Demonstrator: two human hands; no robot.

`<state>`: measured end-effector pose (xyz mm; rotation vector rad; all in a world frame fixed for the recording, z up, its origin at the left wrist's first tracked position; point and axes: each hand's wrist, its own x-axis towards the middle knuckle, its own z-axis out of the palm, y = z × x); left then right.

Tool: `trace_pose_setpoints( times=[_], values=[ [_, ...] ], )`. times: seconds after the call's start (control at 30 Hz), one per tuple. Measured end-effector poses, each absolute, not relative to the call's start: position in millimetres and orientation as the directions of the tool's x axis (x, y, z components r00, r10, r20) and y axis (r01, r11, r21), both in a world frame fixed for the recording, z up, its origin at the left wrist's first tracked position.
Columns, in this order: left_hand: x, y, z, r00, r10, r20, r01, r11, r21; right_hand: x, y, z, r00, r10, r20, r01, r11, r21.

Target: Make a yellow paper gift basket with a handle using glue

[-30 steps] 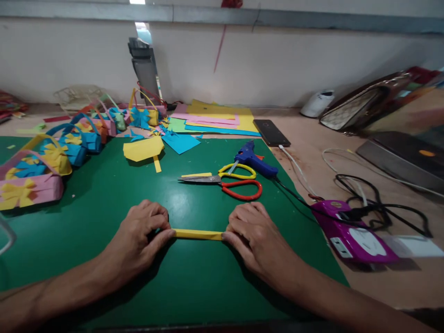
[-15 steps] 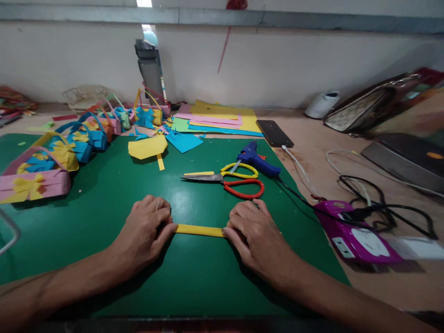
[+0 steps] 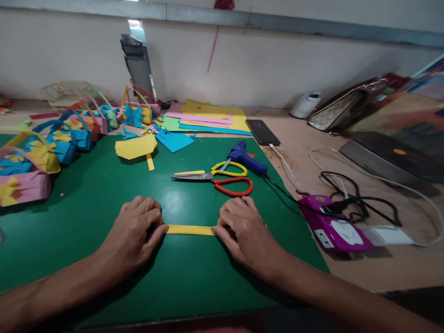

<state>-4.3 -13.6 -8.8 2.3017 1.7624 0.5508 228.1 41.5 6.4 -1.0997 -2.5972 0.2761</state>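
A narrow yellow paper strip (image 3: 190,230) stretches level between my two hands, just over the green mat (image 3: 187,282). My left hand (image 3: 140,229) pinches its left end between thumb and curled fingers. At the other end my right hand (image 3: 243,229) grips it the same way. Both strip ends are hidden inside the fingers. Beyond the hands lie scissors (image 3: 231,186) with one yellow and one red handle, blades pointing left. A thin yellow paper piece rests along the blades. The blue glue gun (image 3: 246,157) touches or overlaps the yellow handle.
Small paper baskets (image 3: 31,186) with bows line the left side. A yellow paper piece (image 3: 136,147) and coloured sheets (image 3: 211,115) lie farther back. On the right are a phone (image 3: 262,132), a purple power strip (image 3: 333,226) with cables, and a dark case (image 3: 385,155).
The camera view has turned slightly right, so everything sits farther left in the picture. Both hands keep their hold on the paper strip, with no clear shift on the mat.
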Motion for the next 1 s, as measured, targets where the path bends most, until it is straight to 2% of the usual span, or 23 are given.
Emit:
trace_pose_setpoints(
  times=[0.4, 0.83, 1.0],
  values=[
    [-0.8, -14.4, -9.5, 0.247, 0.954, 0.171, 0.891, -0.293, 0.348, 228.3, 42.0, 3.5, -0.657, 0.716, 0.235, 0.664, 0.698, -0.268],
    [-3.5, -13.2, -11.7, 0.285, 0.942, 0.178, 0.854, -0.333, 0.400, 227.3, 43.7, 2.7, -0.656, 0.717, 0.235, 0.674, 0.697, -0.244],
    [-4.9, -12.8, -12.9, 0.266, 0.953, 0.144, 0.896, -0.300, 0.326, 227.2, 43.5, 4.6, -0.658, 0.729, 0.189, 0.692, 0.684, -0.231]
  ],
)
